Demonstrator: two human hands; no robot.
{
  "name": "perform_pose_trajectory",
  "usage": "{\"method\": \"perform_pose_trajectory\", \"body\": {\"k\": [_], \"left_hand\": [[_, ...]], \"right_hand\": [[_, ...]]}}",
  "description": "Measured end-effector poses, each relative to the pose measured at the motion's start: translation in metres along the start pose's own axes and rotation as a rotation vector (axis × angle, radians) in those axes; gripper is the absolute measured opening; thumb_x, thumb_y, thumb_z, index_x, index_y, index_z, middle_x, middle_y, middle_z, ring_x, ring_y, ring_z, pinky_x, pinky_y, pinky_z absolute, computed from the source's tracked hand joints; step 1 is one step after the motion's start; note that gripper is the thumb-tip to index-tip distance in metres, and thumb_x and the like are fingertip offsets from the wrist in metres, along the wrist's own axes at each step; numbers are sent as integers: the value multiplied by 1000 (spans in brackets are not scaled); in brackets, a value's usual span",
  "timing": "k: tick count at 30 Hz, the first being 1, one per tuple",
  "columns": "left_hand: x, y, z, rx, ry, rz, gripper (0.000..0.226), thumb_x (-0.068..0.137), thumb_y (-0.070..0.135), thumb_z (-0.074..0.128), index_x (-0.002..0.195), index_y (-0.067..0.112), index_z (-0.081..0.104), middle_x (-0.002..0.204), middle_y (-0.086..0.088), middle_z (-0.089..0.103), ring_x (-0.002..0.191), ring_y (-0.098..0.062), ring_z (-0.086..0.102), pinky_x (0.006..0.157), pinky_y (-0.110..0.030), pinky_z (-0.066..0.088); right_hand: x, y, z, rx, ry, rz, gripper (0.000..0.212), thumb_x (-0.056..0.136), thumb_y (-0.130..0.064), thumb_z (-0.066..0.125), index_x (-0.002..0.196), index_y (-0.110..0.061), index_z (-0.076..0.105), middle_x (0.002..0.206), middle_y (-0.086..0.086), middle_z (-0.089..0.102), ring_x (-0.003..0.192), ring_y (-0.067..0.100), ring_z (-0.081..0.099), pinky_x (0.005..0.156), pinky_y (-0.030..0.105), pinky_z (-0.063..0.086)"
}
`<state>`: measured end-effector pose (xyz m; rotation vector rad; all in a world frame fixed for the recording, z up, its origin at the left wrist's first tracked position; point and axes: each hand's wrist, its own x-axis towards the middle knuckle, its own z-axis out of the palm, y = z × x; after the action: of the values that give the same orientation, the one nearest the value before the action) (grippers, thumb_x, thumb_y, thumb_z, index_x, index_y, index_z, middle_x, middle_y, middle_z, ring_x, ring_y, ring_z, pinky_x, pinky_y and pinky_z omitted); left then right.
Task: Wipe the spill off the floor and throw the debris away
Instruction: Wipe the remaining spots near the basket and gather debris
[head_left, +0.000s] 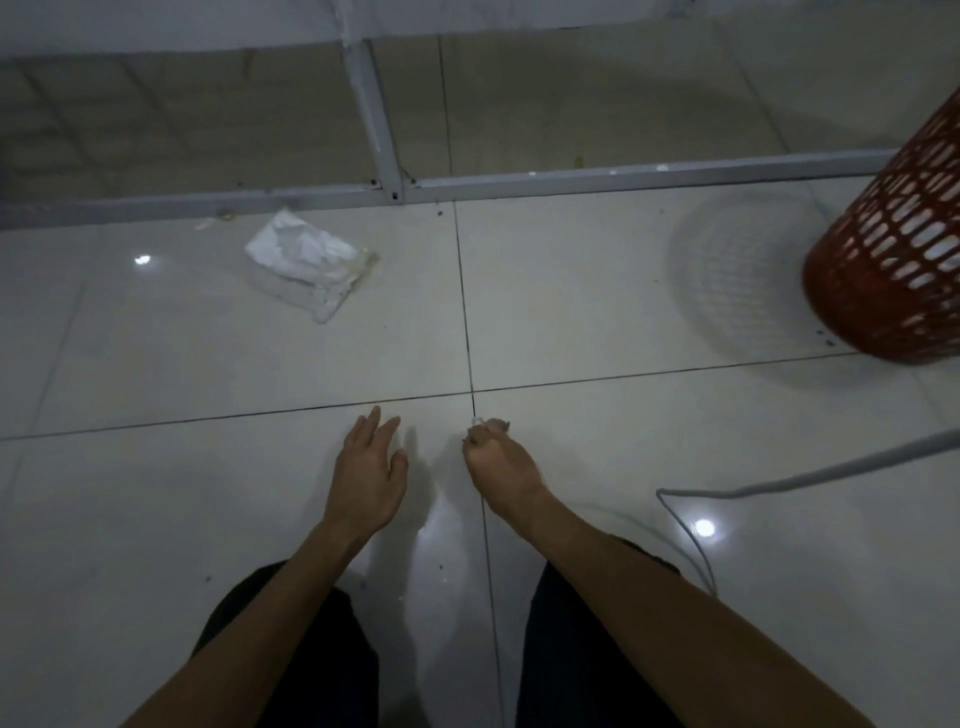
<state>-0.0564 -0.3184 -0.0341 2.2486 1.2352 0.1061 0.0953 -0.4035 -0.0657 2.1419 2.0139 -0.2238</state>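
Crumpled white tissue (311, 262), stained yellowish at one edge, lies on the tiled floor (571, 312) well left of the red mesh wastebasket (893, 260). Nearer the wastebasket, the right hand (501, 467) pinches small debris bits (488, 427) in its grip; the left hand (366, 480) shows a wide grip, fingers straight.
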Motion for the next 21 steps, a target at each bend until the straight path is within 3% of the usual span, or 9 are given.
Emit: {"method": "perform_pose_trajectory", "body": {"k": [3, 6, 10, 14, 18, 21], "left_hand": [[-9, 2, 2, -31, -28, -15, 45, 93, 13, 48, 137, 5, 39, 151, -19, 27, 140, -34, 22, 116, -42, 18], [-19, 7, -3, -67, -33, -35, 46, 94, 16, 48, 138, 8, 38, 152, -16, 26, 140, -32, 23, 116, -40, 19], [-29, 17, -19, -105, -56, -39, 45, 93, 15, 49, 137, 9, 41, 150, -13, 31, 138, -28, 28, 114, -35, 21], [-33, 34, -42, -115, -80, -8, 45, 92, 15, 50, 135, 10, 43, 147, -13, 37, 136, -26, 32, 113, -33, 22], [-27, 66, -72, -138, -39, 69, 44, 90, 12, 53, 133, 7, 45, 142, -15, 43, 133, -26, 37, 112, -32, 25], [-24, 100, -98, -201, 18, 141, 43, 90, 10, 53, 132, 7, 47, 138, -13, 48, 126, -24, 45, 106, -25, 28]], "right_hand": [[-13, -20, -8, -13, 33, -3, 23, 76, 0, 65, 98, -2, 67, 101, 17, 66, 100, 29, 59, 94, 34, 48], [-22, -39, -8, 366, -104, -55, 28, 82, 16, 47, 106, 9, 59, 110, 25, 58, 105, 34, 52, 91, 39, 42], [-29, -39, -24, 797, -163, 188, 18, 90, 2, 49, 95, 5, 67, 101, 22, 65, 93, 31, 61, 74, 29, 42], [-44, -24, -60, 1193, 14, 425, 17, 83, -8, 67, 98, 0, 71, 97, 15, 72, 80, 13, 63, 69, 12, 47], [-47, 5, -111, 1658, 127, 584, 17, 84, -4, 66, 101, -3, 68, 99, 20, 69, 78, 17, 64, 75, 27, 55], [-56, 29, -155, 2010, 180, 575, 13, 89, 0, 57, 94, -9, 65, 94, 14, 68, 78, 22, 65, 73, 34, 58]]}}
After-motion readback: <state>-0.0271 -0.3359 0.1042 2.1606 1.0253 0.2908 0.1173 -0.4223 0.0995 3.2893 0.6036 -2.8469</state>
